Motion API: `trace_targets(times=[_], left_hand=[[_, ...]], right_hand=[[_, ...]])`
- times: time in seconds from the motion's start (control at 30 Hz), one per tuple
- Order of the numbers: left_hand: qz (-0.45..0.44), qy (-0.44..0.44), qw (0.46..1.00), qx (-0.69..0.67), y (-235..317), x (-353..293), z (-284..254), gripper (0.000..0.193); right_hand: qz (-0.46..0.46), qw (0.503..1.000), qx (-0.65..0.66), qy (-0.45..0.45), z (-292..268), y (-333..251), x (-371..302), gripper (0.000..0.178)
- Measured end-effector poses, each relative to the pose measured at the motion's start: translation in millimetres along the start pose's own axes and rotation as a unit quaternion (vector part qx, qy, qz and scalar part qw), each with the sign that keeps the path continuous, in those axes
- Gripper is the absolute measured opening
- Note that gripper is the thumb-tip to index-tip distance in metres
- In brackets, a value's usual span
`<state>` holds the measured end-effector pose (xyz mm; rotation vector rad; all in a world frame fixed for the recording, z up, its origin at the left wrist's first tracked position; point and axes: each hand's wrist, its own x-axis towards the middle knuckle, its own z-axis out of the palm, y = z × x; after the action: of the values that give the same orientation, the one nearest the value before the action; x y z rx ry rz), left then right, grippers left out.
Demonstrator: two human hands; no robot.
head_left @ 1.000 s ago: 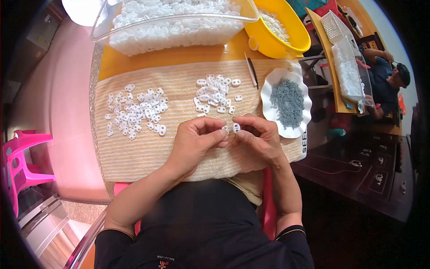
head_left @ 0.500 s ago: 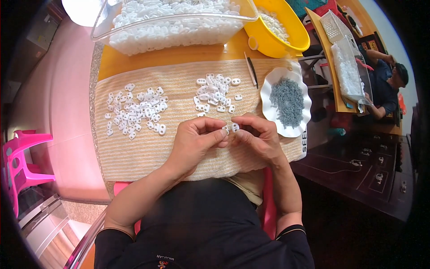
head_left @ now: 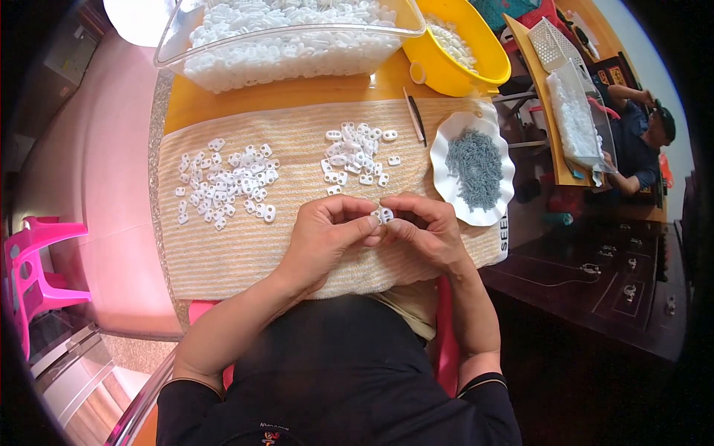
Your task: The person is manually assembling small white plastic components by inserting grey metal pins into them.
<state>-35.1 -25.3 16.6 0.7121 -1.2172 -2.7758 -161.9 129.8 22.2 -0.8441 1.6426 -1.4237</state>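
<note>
Left hand: my left hand is curled knuckles-up over the cloth, fingertips pinched on a small white plastic piece.
Right hand: my right hand meets it from the other side, fingers closed on the same piece.
Beyond my fingers: a small pile of white pieces; a bigger pile lies beyond and left.
Right of my fingers: a white dish of grey bits.
Hard to see: my fingertips cover most of the piece.
</note>
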Motion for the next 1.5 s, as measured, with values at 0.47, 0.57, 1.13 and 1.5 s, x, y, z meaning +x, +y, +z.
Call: trace_targets(times=[0.47, 0.57, 1.13, 1.5], left_hand=[[-0.035, -0.001, 0.999, -0.029, 2, -2, 2, 0.017], [-0.048, 0.0, 0.998, -0.044, 1, -2, 2, 0.017], [-0.058, -0.001, 0.995, -0.085, -4, -7, 1, 0.017], [-0.068, -0.009, 0.993, -0.095, -2, -9, 5, 0.014]], right_hand=[[0.025, 0.998, 0.053, 0.004, 4, -1, -3, 0.029], [0.027, 0.997, 0.077, 0.014, 6, -2, -4, 0.029], [0.022, 0.994, 0.097, 0.038, 14, -5, -9, 0.027], [-0.005, 0.993, 0.108, 0.037, 14, -5, -12, 0.026]])
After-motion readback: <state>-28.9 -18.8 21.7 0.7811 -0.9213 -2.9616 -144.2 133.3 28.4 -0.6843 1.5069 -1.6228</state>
